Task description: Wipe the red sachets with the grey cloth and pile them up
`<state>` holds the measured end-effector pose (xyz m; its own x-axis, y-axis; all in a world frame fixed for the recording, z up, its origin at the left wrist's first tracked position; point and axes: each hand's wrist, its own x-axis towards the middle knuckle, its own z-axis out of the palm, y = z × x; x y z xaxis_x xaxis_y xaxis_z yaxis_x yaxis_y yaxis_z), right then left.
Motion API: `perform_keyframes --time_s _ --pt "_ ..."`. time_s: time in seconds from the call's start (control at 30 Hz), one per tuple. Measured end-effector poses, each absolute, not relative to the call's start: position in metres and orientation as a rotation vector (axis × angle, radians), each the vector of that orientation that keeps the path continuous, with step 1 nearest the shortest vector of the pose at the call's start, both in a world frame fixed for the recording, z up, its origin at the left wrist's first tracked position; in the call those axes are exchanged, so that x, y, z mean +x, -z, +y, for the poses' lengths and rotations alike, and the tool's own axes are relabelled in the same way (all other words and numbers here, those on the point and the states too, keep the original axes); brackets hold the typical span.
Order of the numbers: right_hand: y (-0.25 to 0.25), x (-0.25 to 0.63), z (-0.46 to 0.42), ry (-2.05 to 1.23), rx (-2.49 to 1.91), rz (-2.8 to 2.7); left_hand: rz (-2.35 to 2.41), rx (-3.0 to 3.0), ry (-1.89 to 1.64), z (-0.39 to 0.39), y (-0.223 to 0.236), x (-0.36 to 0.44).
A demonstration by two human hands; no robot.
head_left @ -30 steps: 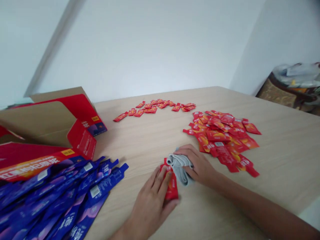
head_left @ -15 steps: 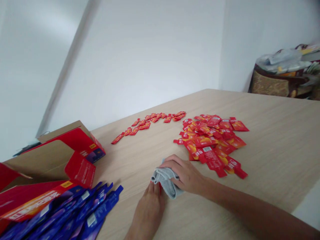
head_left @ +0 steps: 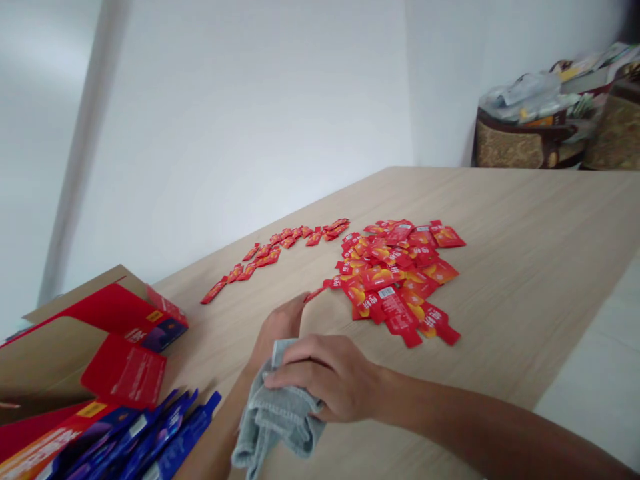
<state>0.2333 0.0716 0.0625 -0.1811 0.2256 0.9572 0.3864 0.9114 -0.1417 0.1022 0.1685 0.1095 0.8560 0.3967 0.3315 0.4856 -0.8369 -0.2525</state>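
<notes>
My right hand [head_left: 337, 377] is closed around a folded grey cloth [head_left: 277, 410], whose loose end hangs down over my left forearm. Farther out over the table, my left hand [head_left: 283, 325] has its fingers pinched on a small red sachet [head_left: 314, 294], seen mostly edge-on. Right beside that sachet lies the near left edge of a heap of red sachets with orange pictures [head_left: 390, 277]. Some of my left fingers are hidden behind the hand itself.
Other red sachets [head_left: 267, 257] lie in a loose line toward the wall. An open red cardboard box [head_left: 125, 313] stands at left, with several blue sachets [head_left: 170, 440] in front of it. Beyond the wooden table [head_left: 500, 267], plastic bags [head_left: 525, 97] rest on patterned furniture [head_left: 510, 143].
My left hand has moved forward from under the cloth toward the heap, with the red sachet showing. My right hand has drawn the cloth back nearer to me. The view has shifted right.
</notes>
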Motion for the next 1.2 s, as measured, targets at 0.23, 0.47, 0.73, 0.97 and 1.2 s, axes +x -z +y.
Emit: perform_keyframes --time_s 0.23,0.47,0.73,0.97,1.2 --pt "-0.059 0.235 0.078 0.087 -0.579 -1.87 -0.549 -2.884 0.406 0.229 -0.066 0.222" --pt "-0.056 0.234 0.084 0.078 -0.616 -1.97 -0.55 -2.996 0.271 0.218 -0.022 0.236" --pt "-0.052 0.232 0.083 0.04 -0.609 -1.975 -0.792 -2.953 0.286 0.212 -0.007 0.185" --pt "-0.047 0.227 0.076 0.002 -0.557 -1.898 -1.11 -2.744 0.479 0.224 0.005 0.095" --pt "-0.025 0.21 0.062 -0.236 -0.613 -1.989 -1.425 -2.447 0.659 0.277 -0.004 0.072"
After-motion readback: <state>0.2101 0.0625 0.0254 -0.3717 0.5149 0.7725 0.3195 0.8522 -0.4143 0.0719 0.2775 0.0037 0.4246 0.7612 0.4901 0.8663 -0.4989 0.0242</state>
